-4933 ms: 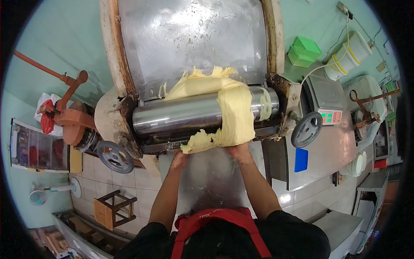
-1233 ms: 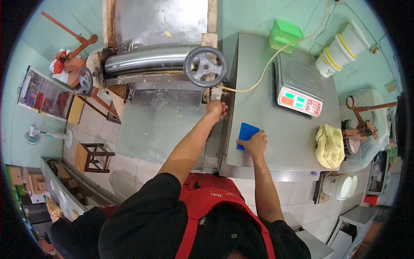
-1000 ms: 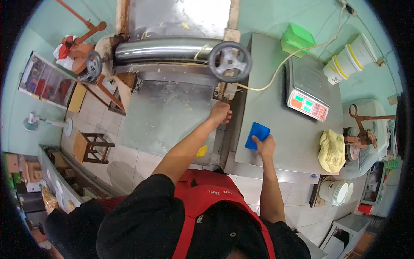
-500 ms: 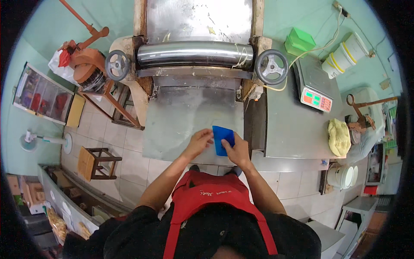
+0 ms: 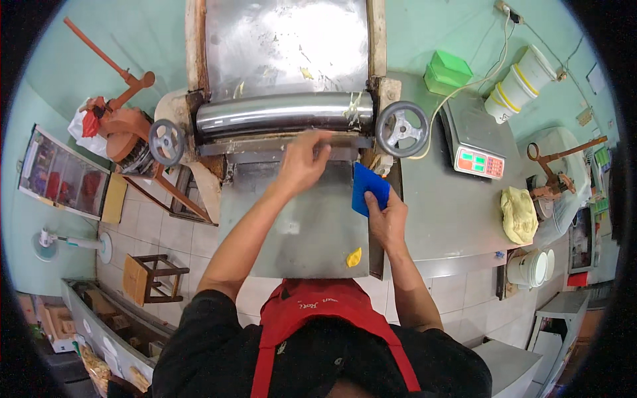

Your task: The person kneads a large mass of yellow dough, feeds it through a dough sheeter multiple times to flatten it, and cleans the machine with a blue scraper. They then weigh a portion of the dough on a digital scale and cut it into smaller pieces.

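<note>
Left hand (image 5: 303,162): fingers loosely bent, apparently nothing held, over the front bar (image 5: 245,144) of the dough-rolling machine; contact cannot be told. Right hand (image 5: 391,222): thumb and fingers closed on a blue plastic dough scraper (image 5: 366,187), which overlaps the right edge of the steel tray (image 5: 292,225).

Head view, other items: polished steel roller (image 5: 272,114), pale dough streaks (image 5: 354,108) near its right end; small yellow scrap (image 5: 353,257), probably dough, on the tray's near right corner; pale dough lump (image 5: 519,215) at the near right corner of the steel table (image 5: 438,205).

Handling notes, by judgement: scraper best gripped firmly along its back edge, free edge flat and shallow against metal; left fingers best kept clear of the roller, whose motion cannot be told.
</note>
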`<state>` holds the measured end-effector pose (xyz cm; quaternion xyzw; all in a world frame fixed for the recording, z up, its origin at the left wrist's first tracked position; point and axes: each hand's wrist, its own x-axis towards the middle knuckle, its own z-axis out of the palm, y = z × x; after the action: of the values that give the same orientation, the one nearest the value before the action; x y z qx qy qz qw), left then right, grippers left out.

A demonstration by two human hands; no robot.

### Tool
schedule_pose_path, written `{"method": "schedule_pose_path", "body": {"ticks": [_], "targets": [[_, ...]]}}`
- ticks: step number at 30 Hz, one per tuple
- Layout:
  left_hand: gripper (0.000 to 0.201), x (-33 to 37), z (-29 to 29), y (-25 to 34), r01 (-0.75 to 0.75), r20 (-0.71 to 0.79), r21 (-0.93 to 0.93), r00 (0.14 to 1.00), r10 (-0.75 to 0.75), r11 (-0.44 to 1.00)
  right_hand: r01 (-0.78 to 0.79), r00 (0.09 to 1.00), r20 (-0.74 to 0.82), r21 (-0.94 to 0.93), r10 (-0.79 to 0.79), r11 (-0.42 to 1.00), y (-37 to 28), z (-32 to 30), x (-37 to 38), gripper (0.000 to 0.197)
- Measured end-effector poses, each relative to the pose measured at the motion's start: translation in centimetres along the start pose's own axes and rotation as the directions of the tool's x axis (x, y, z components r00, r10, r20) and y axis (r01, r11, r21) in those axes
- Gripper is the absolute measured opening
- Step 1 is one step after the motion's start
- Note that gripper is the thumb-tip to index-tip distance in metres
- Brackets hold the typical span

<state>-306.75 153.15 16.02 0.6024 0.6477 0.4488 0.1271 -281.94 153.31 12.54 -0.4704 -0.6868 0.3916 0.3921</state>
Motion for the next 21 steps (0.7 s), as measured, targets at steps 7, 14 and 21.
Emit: {"method": "schedule_pose_path", "body": {"ticks": [7, 14, 21], "targets": [[0.044, 11.5, 2.2, -3.7, -0.396, -0.003, 0.407, 0.901, 0.434, 0.823, 0.424, 0.882, -0.097, -0.267, -0.462, 0.865, -3.0, 3.5, 3.7, 0.032], [0.068, 17.1, 4.5, -1.9, -0.370, 0.468, 0.402, 0.869, 0.160, 0.838, 0.443, 0.872, -0.148, -0.168, -0.467, 0.880, -5.5, 3.3, 4.2, 0.029], [0.040, 13.7, 5.7, -4.9, -0.695, 0.092, 0.281, 0.706, 0.702, 0.662, 0.118, 0.974, -0.178, -0.134, -0.142, 0.984, -2.3, 4.3, -0.8, 0.016]]}}
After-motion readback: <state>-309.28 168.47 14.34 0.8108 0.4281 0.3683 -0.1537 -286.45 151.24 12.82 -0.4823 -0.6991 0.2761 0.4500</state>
